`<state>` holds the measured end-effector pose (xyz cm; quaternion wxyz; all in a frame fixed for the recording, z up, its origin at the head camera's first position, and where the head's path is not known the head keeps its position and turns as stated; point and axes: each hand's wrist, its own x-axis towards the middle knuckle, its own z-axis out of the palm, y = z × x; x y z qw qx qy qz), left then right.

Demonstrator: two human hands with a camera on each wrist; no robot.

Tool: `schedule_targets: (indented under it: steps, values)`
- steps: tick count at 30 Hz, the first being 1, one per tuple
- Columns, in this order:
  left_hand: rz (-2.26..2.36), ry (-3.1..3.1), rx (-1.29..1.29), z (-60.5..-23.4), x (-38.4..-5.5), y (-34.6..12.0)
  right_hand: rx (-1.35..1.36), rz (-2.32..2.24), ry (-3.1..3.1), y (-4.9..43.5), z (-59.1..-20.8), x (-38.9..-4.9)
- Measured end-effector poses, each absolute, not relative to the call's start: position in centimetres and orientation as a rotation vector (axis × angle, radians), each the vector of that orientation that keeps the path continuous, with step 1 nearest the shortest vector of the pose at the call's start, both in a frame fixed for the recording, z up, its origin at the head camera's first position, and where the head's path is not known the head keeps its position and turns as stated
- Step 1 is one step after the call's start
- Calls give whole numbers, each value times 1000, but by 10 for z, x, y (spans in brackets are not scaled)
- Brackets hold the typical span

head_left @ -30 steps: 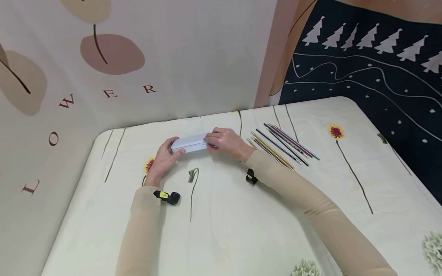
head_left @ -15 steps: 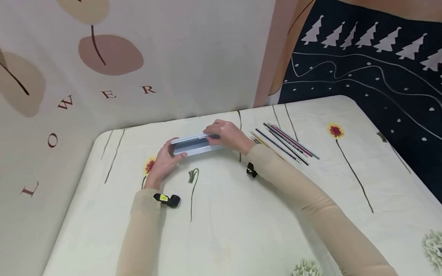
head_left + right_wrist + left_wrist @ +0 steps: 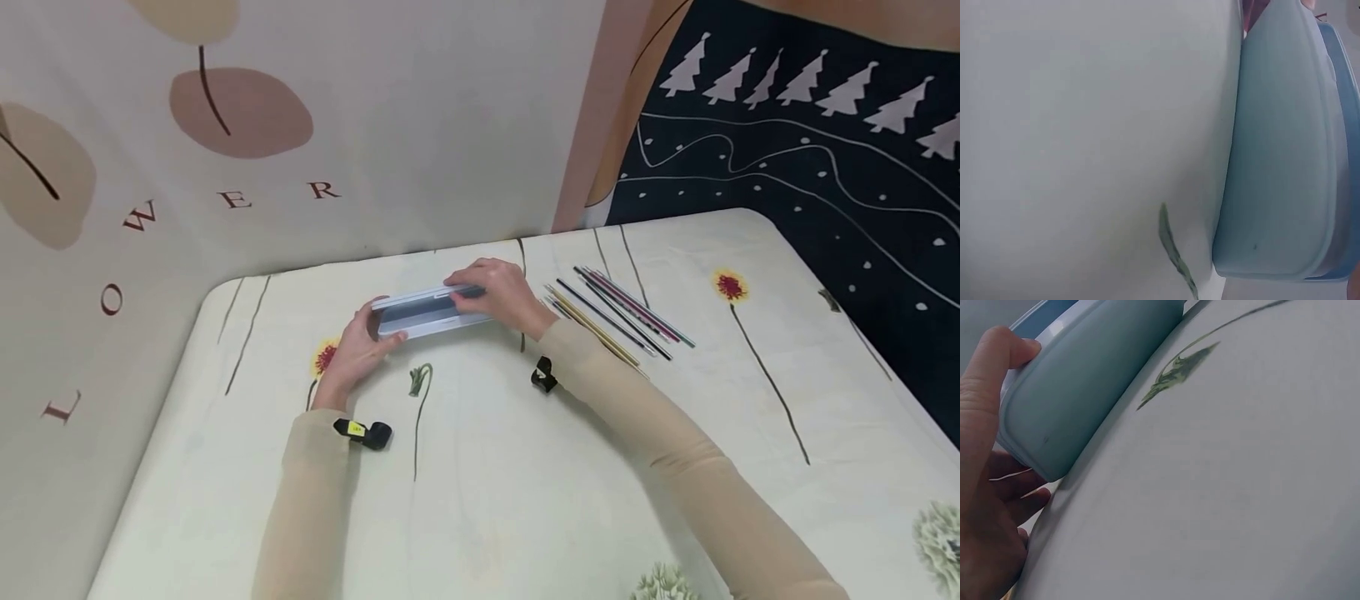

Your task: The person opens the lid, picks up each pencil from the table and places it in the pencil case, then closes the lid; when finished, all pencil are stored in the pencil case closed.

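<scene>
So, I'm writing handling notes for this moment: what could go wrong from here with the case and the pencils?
The right hand holds the raised lid near one end; if it slips, the lid might drop on the fingers.

The left hand grips the other end of the open case, so uneven pulling could twist it.

The pencils lie loose near the right sleeve; a sideways sweep might scatter them.

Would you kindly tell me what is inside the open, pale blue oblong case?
The case shows only a bare grey-blue interior; the person's right hand hides part of its right end, so anything there cannot be seen.
</scene>
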<state>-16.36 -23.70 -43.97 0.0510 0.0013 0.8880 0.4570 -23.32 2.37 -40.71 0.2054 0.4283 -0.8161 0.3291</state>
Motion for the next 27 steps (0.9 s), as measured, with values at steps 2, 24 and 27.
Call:
schedule_targets:
  steps: [2,24,27]
  values:
    - [1373,2711,1,-439,-164,-237,1189,925,-2267,24,-408,-234]
    - [1337,2716,188,-443,-166,-241,842,1363,-2555,25,-396,-263]
    - [1339,2745,256,-445,-168,-240,657,1652,-2617,29,-396,-272]
